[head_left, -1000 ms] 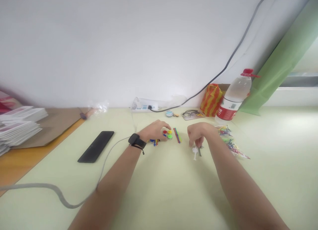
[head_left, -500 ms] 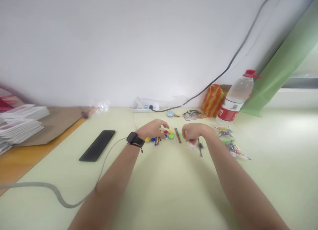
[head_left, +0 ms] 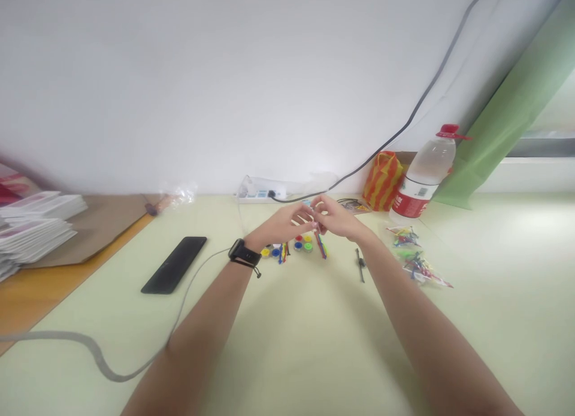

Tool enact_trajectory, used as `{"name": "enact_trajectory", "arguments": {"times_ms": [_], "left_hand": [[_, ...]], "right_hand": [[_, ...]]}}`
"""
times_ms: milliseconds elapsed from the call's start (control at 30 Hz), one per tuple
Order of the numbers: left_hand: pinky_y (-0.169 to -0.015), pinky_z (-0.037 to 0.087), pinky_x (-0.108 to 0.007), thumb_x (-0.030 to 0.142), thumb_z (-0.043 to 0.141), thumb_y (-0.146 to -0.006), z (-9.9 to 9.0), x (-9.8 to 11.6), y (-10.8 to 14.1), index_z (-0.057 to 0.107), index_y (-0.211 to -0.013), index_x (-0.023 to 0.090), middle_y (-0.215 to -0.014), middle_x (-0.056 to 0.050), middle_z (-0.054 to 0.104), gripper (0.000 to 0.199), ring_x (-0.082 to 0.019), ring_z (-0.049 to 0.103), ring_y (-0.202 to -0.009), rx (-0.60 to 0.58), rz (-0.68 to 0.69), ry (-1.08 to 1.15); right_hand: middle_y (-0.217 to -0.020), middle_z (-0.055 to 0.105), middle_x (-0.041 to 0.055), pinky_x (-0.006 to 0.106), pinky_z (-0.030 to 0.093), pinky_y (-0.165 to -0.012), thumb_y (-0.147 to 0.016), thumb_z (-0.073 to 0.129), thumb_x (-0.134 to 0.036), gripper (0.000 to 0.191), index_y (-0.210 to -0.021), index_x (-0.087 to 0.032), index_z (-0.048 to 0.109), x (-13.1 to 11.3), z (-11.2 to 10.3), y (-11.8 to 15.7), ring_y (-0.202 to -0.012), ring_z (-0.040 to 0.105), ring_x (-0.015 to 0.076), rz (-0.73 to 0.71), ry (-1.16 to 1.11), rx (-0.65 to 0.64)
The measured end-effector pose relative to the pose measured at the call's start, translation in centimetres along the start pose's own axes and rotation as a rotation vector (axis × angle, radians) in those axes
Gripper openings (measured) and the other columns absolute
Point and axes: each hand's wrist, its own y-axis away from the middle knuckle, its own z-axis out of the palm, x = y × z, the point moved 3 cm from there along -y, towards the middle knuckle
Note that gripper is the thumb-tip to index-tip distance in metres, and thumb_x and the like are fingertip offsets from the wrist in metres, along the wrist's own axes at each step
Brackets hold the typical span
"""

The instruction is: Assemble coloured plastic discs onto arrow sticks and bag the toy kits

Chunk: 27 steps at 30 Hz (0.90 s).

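Note:
My left hand (head_left: 291, 223) and my right hand (head_left: 333, 217) meet over the middle of the table, fingertips together. Both are closed round something small that I cannot make out. Just below them lie small round discs in red, yellow, blue and green (head_left: 308, 247). A bundle of coloured sticks (head_left: 320, 246) lies right of the discs, under my right hand. More coloured sticks (head_left: 283, 253) and a blue disc (head_left: 275, 253) lie by my left wrist. A thin dark rod (head_left: 360, 265) rests left of my right forearm.
A black phone (head_left: 174, 265) and a grey cable (head_left: 101, 359) lie on the left. Bags of coloured pieces (head_left: 422, 269), a large bottle (head_left: 424, 176) and a striped bag (head_left: 383, 181) stand or lie right. Behind is a power strip (head_left: 258, 194).
My right hand has moved left and up from beside the rod, and my left hand has moved right to meet it. The clear plastic near the rod is no longer there.

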Motion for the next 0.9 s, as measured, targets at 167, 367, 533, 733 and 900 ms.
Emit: {"name": "enact_trajectory", "arguments": {"times_ms": [167,367,533,733,900], "left_hand": [[-0.083,0.058,-0.034,0.038,0.068,-0.092,-0.7,1.0,-0.2,0.065,-0.105,0.018,-0.094,-0.006,0.075,0.024,-0.019,0.073,-0.089,0.147,0.007,0.062],[-0.081,0.058,-0.032,0.043,0.069,-0.091,-1.5,0.6,-0.1,0.070,-0.097,0.018,-0.095,-0.006,0.077,0.025,-0.020,0.073,-0.088,0.181,0.063,0.016],[-0.077,0.057,-0.029,0.046,0.069,-0.091,-1.4,0.6,-0.2,0.074,-0.092,0.018,-0.089,-0.005,0.077,0.028,-0.019,0.072,-0.083,0.157,0.070,-0.030],[-0.080,0.057,-0.031,0.044,0.068,-0.090,-1.4,1.0,0.0,0.076,-0.093,0.016,-0.091,-0.007,0.078,0.029,-0.021,0.073,-0.086,0.136,0.033,-0.060],[-0.080,0.058,-0.031,0.038,0.073,-0.086,-1.5,1.7,0.4,0.073,-0.094,0.016,-0.097,-0.009,0.078,0.023,-0.021,0.073,-0.088,0.066,0.003,0.021]], "right_hand": [[-0.082,0.068,0.0000,0.031,0.060,-0.071,-0.091,0.064,-0.019,0.020,-0.110,-0.021,0.059,-0.1,0.8,-0.7,-0.069,0.070,0.0150,-0.021,-0.396,0.029],[-0.088,0.073,0.0052,0.030,0.058,-0.088,-0.080,0.072,-0.012,0.011,-0.089,-0.017,0.067,0.4,1.2,-0.6,-0.081,0.071,0.0151,0.133,-0.533,-0.033],[-0.078,0.071,0.0033,0.026,0.055,-0.074,-0.076,0.073,-0.018,0.012,-0.085,-0.018,0.066,0.8,1.2,-0.4,-0.073,0.066,0.0131,0.124,-0.486,-0.122],[-0.081,0.068,0.0017,0.023,0.048,-0.068,-0.072,0.073,-0.023,0.018,-0.084,-0.019,0.060,0.8,1.5,-0.4,-0.072,0.058,0.0115,0.088,-0.434,-0.146],[-0.072,0.051,-0.0032,0.021,0.038,-0.054,-0.085,0.053,-0.031,0.009,-0.086,-0.022,0.051,0.5,1.7,-0.4,-0.057,0.040,0.0096,0.083,-0.139,-0.144]]}}
